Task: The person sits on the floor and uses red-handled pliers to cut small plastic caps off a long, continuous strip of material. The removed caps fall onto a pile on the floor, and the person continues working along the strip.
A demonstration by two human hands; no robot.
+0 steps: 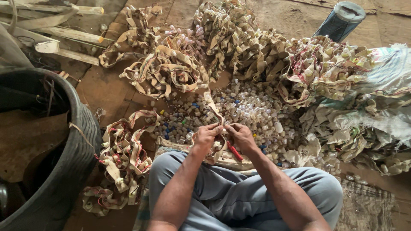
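Both my hands, left hand (206,136) and right hand (242,136), are pinched shut on this beige strap (212,107), and honestly that red-handled tool (234,151) could slip and nick my fingers.

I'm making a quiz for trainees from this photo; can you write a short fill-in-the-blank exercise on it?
1. Both hands, the left hand and the right hand, hold a tan ____ between them.
2. The tool under the right hand has a ____ handle.
3. The old tire lies on the person's ____ side.
4. The pile of small caps lies on the ____.

Missing words: strip; red; left; floor
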